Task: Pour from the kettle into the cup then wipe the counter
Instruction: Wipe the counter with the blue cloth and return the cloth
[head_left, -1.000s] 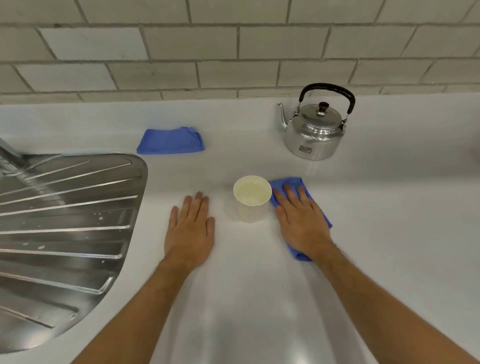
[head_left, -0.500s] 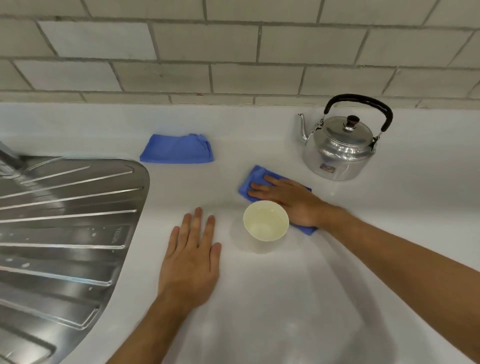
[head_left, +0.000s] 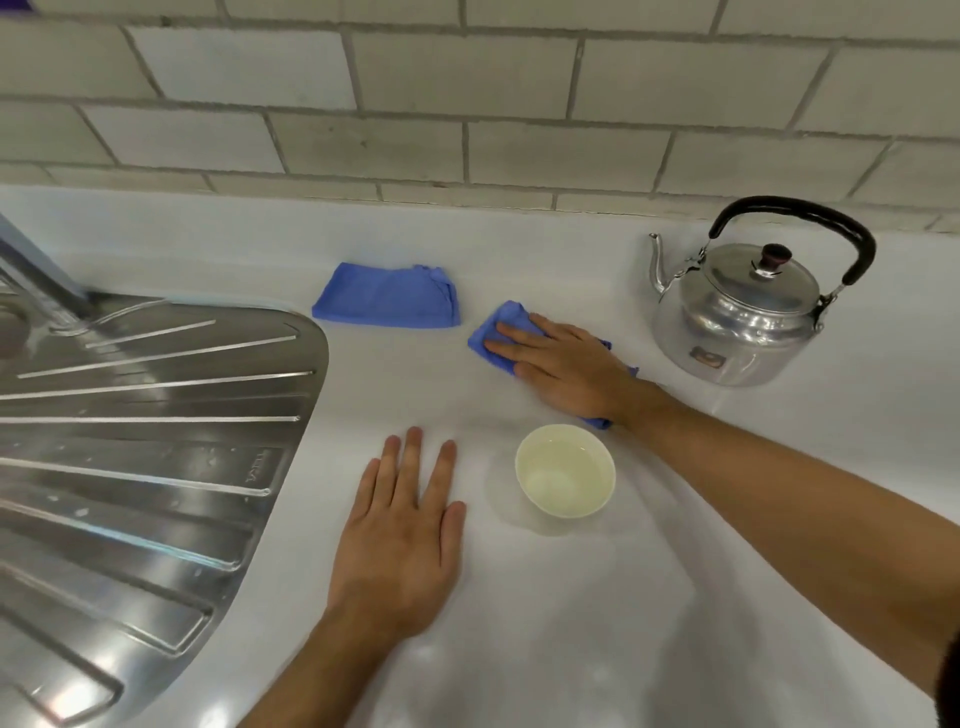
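A shiny metal kettle (head_left: 737, 322) with a black handle stands upright at the back right of the white counter (head_left: 571, 623), spout pointing left. A pale cup (head_left: 565, 478) holding liquid sits in the middle. Behind the cup, my right hand (head_left: 561, 364) lies flat with fingers pointing left, pressing a crumpled blue cloth (head_left: 498, 332) onto the counter. My left hand (head_left: 402, 540) rests palm down on the counter to the left of the cup, fingers spread, holding nothing.
A second blue cloth (head_left: 387, 297), folded, lies further back, just left of the pressed one. A ribbed steel drainboard (head_left: 135, 447) fills the left side. A tiled wall (head_left: 467, 104) runs along the back.
My right hand has slid the blue cloth from the cup's right side around behind it, toward the back left. The left hand stays flat in place.
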